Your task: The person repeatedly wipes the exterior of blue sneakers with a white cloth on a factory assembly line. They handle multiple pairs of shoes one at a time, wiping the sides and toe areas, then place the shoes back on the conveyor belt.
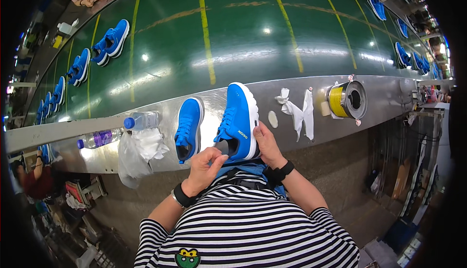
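Note:
A blue lace-up sneaker (235, 117) with a thick white sole stands in front of me, toe pointing away. My right hand (267, 144) grips it along the right side of the sole, near the heel. At the shoe's opening my left hand (204, 170) is closed, thumb against bent fingers, on a grey flat piece (223, 147). Whether that piece is an insole or part of the shoe, I cannot tell. Just to the left, the matching sneaker (188, 128) rests on the metal ledge (287, 144), held by neither hand.
Beyond the ledge runs a green conveyor belt (170, 49) with yellow lines and several blue sneakers (116, 38). To the right lie white cloth pieces (294, 110), a pale oval pad (273, 119) and a yellow-labelled can (346, 100). Bottles (142, 121) and a plastic bag (131, 158) sit left.

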Available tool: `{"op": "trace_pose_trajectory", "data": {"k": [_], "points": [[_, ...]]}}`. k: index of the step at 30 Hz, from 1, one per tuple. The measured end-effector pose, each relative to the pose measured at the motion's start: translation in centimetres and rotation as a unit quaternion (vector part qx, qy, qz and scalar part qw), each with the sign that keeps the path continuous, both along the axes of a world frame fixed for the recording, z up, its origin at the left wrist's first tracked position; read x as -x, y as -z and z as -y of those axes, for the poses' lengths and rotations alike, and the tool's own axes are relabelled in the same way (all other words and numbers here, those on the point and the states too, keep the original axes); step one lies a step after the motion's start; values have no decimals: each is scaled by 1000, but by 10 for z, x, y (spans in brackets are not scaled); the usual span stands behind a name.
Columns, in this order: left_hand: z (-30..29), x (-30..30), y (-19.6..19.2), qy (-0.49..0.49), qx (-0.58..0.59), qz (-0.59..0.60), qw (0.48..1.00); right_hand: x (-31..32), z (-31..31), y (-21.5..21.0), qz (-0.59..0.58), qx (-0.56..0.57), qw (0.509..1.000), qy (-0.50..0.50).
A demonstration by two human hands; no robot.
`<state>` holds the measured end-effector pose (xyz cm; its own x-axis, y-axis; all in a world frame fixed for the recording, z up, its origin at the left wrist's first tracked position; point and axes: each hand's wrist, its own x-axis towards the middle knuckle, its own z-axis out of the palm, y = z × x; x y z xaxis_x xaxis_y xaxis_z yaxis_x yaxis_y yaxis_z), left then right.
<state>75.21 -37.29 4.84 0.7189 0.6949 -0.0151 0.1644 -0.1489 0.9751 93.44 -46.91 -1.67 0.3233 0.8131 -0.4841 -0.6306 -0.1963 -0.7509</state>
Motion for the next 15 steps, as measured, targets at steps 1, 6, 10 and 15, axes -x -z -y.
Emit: {"op": "trace_pose_trajectory", "data": {"k": [1, 6, 10, 15], "points": [[1, -3, -3, -15, 10, -14, 1000, -2, -1, 1, -4, -1, 1000, 3], [3, -12, -10, -41, -32, -1, 999, -6, -2, 1, -23, -7, 1000, 11], [2, -13, -9, -60, -51, 15, 997, -14, 2, 3, -41, -13, 999, -6], [-6, -10, -9, -142, -44, 21, 989, -24, 4, 7, -162, -30, 986, -7]]}}
